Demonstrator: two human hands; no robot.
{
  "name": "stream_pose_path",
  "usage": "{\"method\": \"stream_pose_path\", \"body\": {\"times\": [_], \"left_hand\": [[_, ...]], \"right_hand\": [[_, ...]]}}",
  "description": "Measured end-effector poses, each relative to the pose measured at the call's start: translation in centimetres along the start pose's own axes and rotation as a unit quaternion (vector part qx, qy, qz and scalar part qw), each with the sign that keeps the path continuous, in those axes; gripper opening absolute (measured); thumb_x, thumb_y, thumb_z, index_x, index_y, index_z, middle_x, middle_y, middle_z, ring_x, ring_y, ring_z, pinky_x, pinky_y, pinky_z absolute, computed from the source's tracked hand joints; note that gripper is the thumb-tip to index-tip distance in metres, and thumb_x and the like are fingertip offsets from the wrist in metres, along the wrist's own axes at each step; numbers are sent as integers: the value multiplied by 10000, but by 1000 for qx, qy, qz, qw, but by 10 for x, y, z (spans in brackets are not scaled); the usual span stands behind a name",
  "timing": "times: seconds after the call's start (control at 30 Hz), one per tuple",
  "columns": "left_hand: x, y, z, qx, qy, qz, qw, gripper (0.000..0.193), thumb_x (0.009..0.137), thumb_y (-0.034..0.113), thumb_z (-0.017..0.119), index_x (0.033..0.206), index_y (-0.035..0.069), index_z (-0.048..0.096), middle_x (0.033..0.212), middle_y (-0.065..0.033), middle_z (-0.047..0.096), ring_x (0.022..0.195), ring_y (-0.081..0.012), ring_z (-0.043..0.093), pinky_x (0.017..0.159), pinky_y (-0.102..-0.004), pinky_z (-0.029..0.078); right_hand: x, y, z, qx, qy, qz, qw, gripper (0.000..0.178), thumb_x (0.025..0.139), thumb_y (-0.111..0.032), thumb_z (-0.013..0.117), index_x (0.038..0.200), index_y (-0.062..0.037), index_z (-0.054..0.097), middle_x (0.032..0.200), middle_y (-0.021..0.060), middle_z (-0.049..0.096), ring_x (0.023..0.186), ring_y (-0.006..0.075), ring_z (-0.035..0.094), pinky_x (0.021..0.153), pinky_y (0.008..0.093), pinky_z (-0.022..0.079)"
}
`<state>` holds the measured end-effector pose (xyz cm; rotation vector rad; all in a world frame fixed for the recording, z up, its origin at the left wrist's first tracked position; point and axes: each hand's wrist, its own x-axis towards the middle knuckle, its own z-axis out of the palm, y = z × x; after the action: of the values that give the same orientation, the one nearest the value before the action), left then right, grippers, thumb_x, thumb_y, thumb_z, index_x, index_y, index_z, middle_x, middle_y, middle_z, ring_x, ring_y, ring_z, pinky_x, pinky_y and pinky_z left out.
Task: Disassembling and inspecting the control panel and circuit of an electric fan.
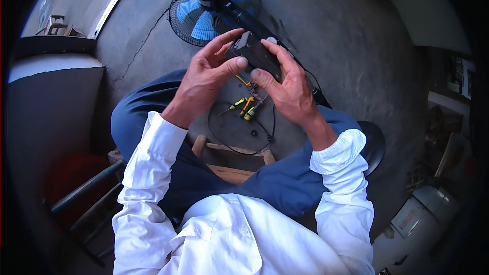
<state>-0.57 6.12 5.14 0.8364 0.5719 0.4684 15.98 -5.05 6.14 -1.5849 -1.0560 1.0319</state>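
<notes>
Between my two hands, raised over the floor, is a dark, box-shaped part (257, 53) with a ridged end. My left hand (204, 74) grips its left end, thumb in front and fingers behind. From the other side my right hand (293, 84) holds it with thumb and fingers. Beyond them a black stand fan (204, 24) with blue blades lies on the floor, its black pole (244, 19) running behind the part. Below my hands lie a yellow-green screwdriver (233, 106), an orange-handled tool (247, 105) and a yellow-and-black-handled tool (249, 114).
A black cord (210, 125) loops around the tools, with a small round black piece (253, 133) inside it. A wooden stool (229, 173) stands between my legs. At left is a dark-barred chair (86, 188); at lower right, a pale container (415, 219).
</notes>
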Motion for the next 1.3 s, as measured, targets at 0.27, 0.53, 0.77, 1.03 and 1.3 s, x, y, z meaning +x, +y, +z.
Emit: {"method": "stream_pose_path", "body": {"times": [0.27,0.53,0.77,1.03,1.3], "left_hand": [[7,-1,-2,-79,-48,42,995,726,870,175,791,1486,59,425,1430,-120,520,1266,-214,555,1051,-379,490],[5,5,2,-125,-96,51,986,814,862,196,795,1528,55,349,1505,-138,454,1336,-260,517,1088,-424,477],[7,5,2,-123,-99,43,986,861,837,175,816,1535,42,329,1525,-148,433,1347,-262,503,1124,-441,433],[5,0,1,-51,-57,46,996,844,764,185,881,1469,18,448,1464,-139,518,1329,-224,521,1127,-382,418],[6,-2,-2,-52,-31,45,997,771,783,136,859,1442,8,479,1357,-106,604,1229,-200,593,1067,-363,471]], "right_hand": [[7,-6,-16,58,-9,0,998,655,970,-338,675,1420,73,437,1339,189,581,1236,232,557,1028,318,440],[5,-21,-25,302,-38,35,952,498,1060,-339,495,1401,24,475,1335,157,576,1244,233,565,1090,433,429],[1,-17,-31,354,-27,59,933,479,1043,-341,546,1379,-1,513,1292,111,593,1200,201,570,1035,395,450],[-2,-19,-20,201,-12,-9,980,563,973,-178,630,1423,79,411,1350,192,556,1289,227,515,1126,381,360],[-1,-18,-19,202,-15,69,977,540,1010,-272,614,1413,48,451,1259,144,624,1160,192,600,1031,343,457]]}}
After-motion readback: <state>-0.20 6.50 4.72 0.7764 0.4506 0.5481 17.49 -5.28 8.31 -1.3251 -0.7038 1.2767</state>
